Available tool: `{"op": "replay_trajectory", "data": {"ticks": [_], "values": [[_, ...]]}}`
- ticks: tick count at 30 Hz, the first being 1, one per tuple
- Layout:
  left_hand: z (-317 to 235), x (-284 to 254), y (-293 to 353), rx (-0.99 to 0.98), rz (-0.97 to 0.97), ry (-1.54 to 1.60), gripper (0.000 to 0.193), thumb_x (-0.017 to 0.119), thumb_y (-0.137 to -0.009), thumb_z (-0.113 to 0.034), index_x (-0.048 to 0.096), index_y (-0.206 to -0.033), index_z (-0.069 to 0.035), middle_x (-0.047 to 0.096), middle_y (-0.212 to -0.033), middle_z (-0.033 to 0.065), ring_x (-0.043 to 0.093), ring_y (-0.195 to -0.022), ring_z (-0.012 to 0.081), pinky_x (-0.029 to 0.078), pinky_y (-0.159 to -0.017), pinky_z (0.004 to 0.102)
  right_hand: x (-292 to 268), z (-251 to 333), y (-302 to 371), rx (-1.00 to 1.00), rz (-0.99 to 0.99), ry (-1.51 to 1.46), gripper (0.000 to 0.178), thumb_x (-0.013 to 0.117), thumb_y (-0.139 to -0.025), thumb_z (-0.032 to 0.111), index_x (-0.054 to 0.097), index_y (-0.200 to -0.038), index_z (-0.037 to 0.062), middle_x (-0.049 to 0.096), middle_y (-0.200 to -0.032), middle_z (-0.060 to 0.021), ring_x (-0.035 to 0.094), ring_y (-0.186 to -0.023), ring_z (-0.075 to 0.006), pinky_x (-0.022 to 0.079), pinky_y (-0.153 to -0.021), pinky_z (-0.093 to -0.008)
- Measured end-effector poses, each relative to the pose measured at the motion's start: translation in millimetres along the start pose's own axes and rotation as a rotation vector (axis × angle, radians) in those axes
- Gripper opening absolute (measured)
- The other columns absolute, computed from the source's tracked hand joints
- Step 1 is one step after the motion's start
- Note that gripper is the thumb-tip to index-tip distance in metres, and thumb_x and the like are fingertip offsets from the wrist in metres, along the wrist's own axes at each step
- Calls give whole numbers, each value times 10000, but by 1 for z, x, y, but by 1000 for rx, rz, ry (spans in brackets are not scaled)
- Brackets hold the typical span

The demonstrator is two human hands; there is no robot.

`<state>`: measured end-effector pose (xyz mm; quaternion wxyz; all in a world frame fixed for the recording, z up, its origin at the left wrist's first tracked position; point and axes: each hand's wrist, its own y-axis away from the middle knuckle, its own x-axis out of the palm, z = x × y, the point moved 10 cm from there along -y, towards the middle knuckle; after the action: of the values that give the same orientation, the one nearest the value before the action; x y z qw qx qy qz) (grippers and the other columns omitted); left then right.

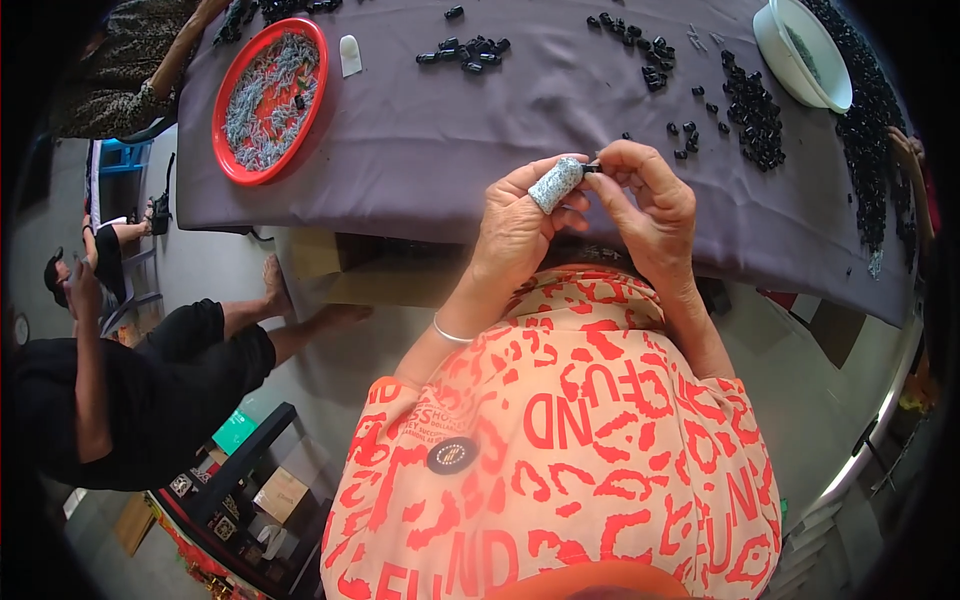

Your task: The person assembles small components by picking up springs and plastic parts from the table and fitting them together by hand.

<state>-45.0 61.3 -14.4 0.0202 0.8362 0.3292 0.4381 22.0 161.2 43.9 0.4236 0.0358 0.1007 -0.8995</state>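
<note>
My left hand (517, 222) is raised over the near edge of the table, with a speckled grey-white sleeve (555, 184) covering one of its digits. At the tip of that sleeve is a small black part (591, 168), gripped between the fingers. Facing it, my right hand (648, 200) has its thumb and index finger pinched at the same black part. A thin grey piece seems to show between those fingertips, but it is too small to make out.
On the purple-grey cloth (400, 150) stand a red tray (222, 140) of small grey pieces and a white basin (790, 70). A white finger sleeve (349, 56) lies near the tray. Black parts form piles (755, 115) and a small cluster (465, 52). Other people sit left and right.
</note>
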Motion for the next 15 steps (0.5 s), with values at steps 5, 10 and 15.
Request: {"op": "replay_trajectory", "data": {"ticks": [5, 10, 15], "values": [[3, -4, 2, -31, -45, 66, 238, 566, -895, -92, 600, -1103, 18, 654, -919, 92, 627, -723, 119, 555, -588, 252, 4, -7, 3, -70, 26, -93, 162, 576, -833, -97, 595, -973, -20, 563, -921, -23, 544, -817, -66, 447, -744, -191], [5, -9, 4, -102, -74, -142, 228, 567, -895, -104, 609, -1091, 7, 658, -901, 96, 627, -710, 118, 551, -587, 251, 0, -5, 0, -49, 36, -4, 127, 571, -839, -93, 605, -942, -28, 551, -932, -31, 534, -826, -65, 440, -729, -191], [15, -11, 6, -200, -41, -42, 222, 553, -904, -119, 608, -1074, 12, 659, -906, 100, 636, -735, 129, 554, -591, 257, 2, -11, 2, -6, 80, 9, 153, 567, -833, -96, 596, -968, -29, 549, -938, -32, 534, -838, -74, 440, -724, -196]]}}
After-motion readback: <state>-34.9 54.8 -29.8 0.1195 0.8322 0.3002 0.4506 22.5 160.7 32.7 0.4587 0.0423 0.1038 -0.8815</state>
